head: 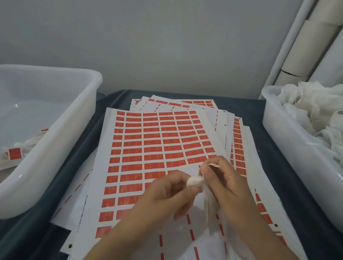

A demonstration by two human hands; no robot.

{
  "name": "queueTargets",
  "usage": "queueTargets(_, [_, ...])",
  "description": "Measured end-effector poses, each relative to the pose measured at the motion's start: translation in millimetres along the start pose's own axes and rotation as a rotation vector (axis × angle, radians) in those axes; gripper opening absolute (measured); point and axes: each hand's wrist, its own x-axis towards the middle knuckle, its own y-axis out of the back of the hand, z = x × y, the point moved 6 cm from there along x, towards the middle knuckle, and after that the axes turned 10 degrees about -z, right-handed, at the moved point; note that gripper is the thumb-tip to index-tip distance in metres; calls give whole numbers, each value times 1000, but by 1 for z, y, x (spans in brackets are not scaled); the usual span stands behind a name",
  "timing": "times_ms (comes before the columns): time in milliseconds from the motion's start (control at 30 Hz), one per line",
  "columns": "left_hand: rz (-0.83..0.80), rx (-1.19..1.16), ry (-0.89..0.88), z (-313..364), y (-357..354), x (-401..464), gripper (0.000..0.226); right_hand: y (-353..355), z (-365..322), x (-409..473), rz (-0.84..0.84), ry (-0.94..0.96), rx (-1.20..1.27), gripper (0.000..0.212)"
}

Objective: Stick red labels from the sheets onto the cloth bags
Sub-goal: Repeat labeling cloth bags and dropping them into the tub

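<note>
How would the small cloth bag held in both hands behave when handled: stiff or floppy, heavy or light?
Probably floppy: the cloth bag droops limply below the right hand and bunches at the left hand. Likely very light, as fingertip pinches carry it. It seems unlikely to roll or break, being soft, crumpled fabric.

A: Top sheet (159,143)?
B: Smooth white paper, red labels (153,149) slightly glossy.
A: Cloth bag (210,201) at 6 o'clock?
B: Thin white woven cloth, matt, a bit sheer.
A: Tubs?
B: Left tub (65,127) at 9 o'clock, right tub (289,139) at 3: translucent white plastic, smooth, faint sheen.
A: Surface (96,137)?
B: Dark blue cloth cover, matt.
</note>
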Motion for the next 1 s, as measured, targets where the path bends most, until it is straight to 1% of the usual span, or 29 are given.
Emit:
queueTargets(167, [-12,97,-65,3,-5,-2,29,-2,6,2,-95,-126,224,34])
queueTargets(267, [3,102,-68,3,-4,-2,29,0,2,1,-97,-113,188,20])
queueTargets(300, [13,105,-67,2,-3,-2,28,-1,2,0,-107,-117,177,19])
queueTargets(400, [56,108,-64,1,-1,-2,29,-2,4,-1,-152,-158,179,24])
queueTargets(533, [120,135,-76,3,5,-2,27,-4,4,-1,-286,-180,204,27])
queueTargets(633, [139,139,-102,7,7,-2,25,1,5,1,-239,-195,159,27])
queueTargets(700, [195,128,-133,11,13,-3,23,2,9,1,-219,-239,164,27])
queueTargets(767, [240,149,-170,15,16,-4,21,-3,15,-2,-254,-330,276,27])
queueTargets(833, [257,203,-205,17,14,-6,19,-13,18,-7,-348,-430,505,22])
queueTargets(867, [258,231,-214,18,12,-7,20,-18,16,-9,-398,-455,617,18])
queueTargets(933, [246,242,-221,19,10,-7,22,-23,12,-11,-479,-461,745,10])
queueTargets(1000, [231,220,-214,19,9,-5,24,-25,11,-11,-508,-463,827,15])
